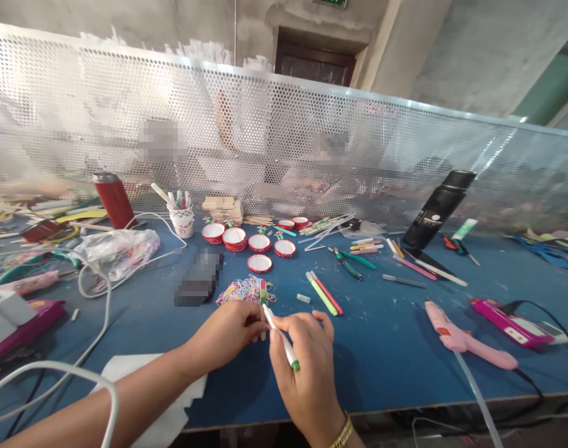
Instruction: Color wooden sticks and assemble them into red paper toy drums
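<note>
A perforated metal screen backs the blue table.

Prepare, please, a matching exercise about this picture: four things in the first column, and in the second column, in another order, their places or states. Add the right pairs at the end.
Things:
1. Paper cup
2. White marker
3. Red flask
4. Stick with red and green top

Places or states:
A. Held in the left hand
B. Standing to the left of the cup
C. Upright, with pens inside
D. Held in the right hand

Right pairs: 1-C, 2-D, 3-B, 4-A
</note>
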`<control>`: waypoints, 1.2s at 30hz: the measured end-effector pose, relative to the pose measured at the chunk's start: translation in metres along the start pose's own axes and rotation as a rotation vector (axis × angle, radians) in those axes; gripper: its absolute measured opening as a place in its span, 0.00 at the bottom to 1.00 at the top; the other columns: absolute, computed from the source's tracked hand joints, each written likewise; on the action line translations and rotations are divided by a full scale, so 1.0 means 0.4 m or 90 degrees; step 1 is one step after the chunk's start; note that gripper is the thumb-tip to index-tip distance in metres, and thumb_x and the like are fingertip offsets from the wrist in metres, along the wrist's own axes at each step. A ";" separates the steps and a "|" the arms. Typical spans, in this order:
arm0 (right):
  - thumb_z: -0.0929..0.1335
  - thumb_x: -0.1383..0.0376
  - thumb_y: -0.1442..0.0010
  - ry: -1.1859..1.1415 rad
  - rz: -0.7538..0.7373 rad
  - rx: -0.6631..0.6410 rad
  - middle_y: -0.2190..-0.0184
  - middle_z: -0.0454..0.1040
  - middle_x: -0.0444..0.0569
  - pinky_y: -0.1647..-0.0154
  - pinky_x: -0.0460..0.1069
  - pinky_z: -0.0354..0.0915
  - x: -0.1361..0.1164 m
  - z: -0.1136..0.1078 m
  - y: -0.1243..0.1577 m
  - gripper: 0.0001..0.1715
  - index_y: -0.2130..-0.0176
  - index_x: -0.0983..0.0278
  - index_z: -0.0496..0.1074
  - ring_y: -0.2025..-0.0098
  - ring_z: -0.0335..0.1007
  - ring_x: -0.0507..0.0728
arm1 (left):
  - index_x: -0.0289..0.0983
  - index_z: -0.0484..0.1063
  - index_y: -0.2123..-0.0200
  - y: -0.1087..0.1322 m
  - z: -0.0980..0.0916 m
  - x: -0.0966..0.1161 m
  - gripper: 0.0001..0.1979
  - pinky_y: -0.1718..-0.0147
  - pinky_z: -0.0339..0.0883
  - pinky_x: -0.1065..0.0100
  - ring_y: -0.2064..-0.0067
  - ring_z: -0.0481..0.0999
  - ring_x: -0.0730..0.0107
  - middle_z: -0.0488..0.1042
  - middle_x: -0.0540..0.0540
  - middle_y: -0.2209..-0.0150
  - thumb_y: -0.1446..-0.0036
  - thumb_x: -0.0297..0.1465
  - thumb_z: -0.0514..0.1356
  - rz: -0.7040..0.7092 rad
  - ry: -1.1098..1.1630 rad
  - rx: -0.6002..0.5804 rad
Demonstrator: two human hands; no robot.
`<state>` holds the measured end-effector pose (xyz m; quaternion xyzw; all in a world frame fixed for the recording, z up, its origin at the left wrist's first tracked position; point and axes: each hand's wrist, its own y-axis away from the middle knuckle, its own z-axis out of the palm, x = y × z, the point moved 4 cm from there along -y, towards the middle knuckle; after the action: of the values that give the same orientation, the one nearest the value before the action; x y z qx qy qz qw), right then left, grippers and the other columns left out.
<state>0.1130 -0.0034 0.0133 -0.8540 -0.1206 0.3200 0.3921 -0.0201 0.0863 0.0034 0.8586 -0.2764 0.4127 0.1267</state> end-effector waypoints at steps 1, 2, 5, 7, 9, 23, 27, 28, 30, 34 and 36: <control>0.64 0.69 0.35 0.002 0.002 -0.004 0.68 0.73 0.44 0.44 0.59 0.53 0.000 0.000 0.000 0.06 0.59 0.59 0.70 0.62 0.69 0.55 | 0.38 0.74 0.71 0.000 0.000 0.000 0.09 0.74 0.61 0.72 0.72 0.72 0.70 0.74 0.51 0.75 0.42 0.35 0.57 0.000 0.000 0.003; 0.64 0.69 0.35 0.005 0.006 -0.005 0.68 0.73 0.44 0.44 0.59 0.53 0.000 0.000 -0.001 0.06 0.59 0.59 0.70 0.63 0.69 0.55 | 0.38 0.73 0.71 0.000 -0.001 0.001 0.09 0.74 0.61 0.72 0.72 0.72 0.70 0.74 0.51 0.75 0.42 0.35 0.57 -0.001 -0.001 0.006; 0.64 0.69 0.35 0.012 0.010 0.007 0.69 0.73 0.44 0.46 0.58 0.54 0.002 -0.002 -0.001 0.05 0.60 0.60 0.69 0.64 0.69 0.55 | 0.38 0.72 0.72 0.000 -0.002 0.004 0.09 0.74 0.60 0.72 0.73 0.72 0.71 0.73 0.52 0.76 0.42 0.34 0.58 -0.004 -0.005 0.009; 0.64 0.69 0.35 0.008 0.004 0.014 0.69 0.73 0.44 0.46 0.58 0.54 0.002 -0.003 -0.001 0.05 0.60 0.60 0.69 0.64 0.69 0.55 | 0.38 0.72 0.73 -0.001 -0.002 0.007 0.09 0.74 0.60 0.72 0.73 0.72 0.71 0.73 0.52 0.76 0.42 0.34 0.58 -0.002 -0.007 0.006; 0.64 0.69 0.35 0.002 -0.002 0.012 0.69 0.73 0.44 0.45 0.58 0.53 0.001 -0.002 0.000 0.06 0.60 0.60 0.70 0.64 0.69 0.55 | 0.38 0.72 0.73 -0.001 -0.003 0.008 0.09 0.74 0.60 0.72 0.73 0.72 0.71 0.74 0.52 0.76 0.43 0.34 0.58 -0.003 -0.006 0.008; 0.64 0.69 0.35 0.005 0.019 0.006 0.69 0.72 0.43 0.44 0.59 0.52 0.002 0.000 -0.002 0.06 0.61 0.60 0.70 0.64 0.69 0.55 | 0.38 0.72 0.74 -0.002 -0.001 0.000 0.10 0.75 0.60 0.73 0.74 0.72 0.71 0.73 0.52 0.77 0.43 0.35 0.58 -0.019 0.002 0.013; 0.64 0.68 0.35 -0.002 0.023 0.014 0.69 0.73 0.43 0.44 0.59 0.52 0.002 -0.003 -0.001 0.06 0.60 0.60 0.70 0.64 0.69 0.55 | 0.38 0.71 0.74 -0.004 0.000 -0.003 0.09 0.74 0.60 0.73 0.74 0.72 0.72 0.73 0.53 0.77 0.43 0.34 0.58 -0.014 0.005 0.008; 0.64 0.69 0.35 -0.007 0.021 0.009 0.69 0.73 0.43 0.43 0.59 0.52 0.002 -0.003 -0.001 0.06 0.60 0.60 0.70 0.63 0.69 0.55 | 0.38 0.71 0.74 -0.004 0.001 -0.004 0.09 0.75 0.60 0.73 0.74 0.72 0.72 0.73 0.52 0.77 0.43 0.34 0.58 -0.013 0.006 0.009; 0.64 0.68 0.35 -0.013 0.020 -0.003 0.69 0.73 0.43 0.43 0.59 0.51 0.000 -0.002 -0.002 0.06 0.60 0.59 0.70 0.63 0.69 0.55 | 0.38 0.72 0.73 -0.004 0.002 -0.007 0.09 0.75 0.60 0.73 0.74 0.72 0.71 0.73 0.52 0.77 0.43 0.34 0.58 -0.014 0.008 0.009; 0.64 0.68 0.35 0.002 0.030 -0.003 0.69 0.73 0.43 0.44 0.59 0.51 0.002 -0.002 -0.002 0.06 0.61 0.59 0.70 0.63 0.69 0.55 | 0.38 0.72 0.73 -0.005 0.005 -0.012 0.09 0.75 0.60 0.72 0.73 0.72 0.71 0.73 0.52 0.77 0.43 0.34 0.58 -0.012 0.011 0.007; 0.64 0.68 0.35 0.010 0.034 0.009 0.69 0.73 0.43 0.44 0.59 0.52 0.004 -0.003 0.000 0.06 0.61 0.59 0.70 0.64 0.68 0.55 | 0.38 0.72 0.73 -0.005 0.005 -0.013 0.09 0.75 0.61 0.72 0.73 0.72 0.71 0.73 0.52 0.76 0.43 0.34 0.58 -0.010 0.019 0.005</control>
<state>0.1148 -0.0034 0.0133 -0.8566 -0.0925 0.3248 0.3901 -0.0202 0.0890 -0.0020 0.8551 -0.2660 0.4253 0.1307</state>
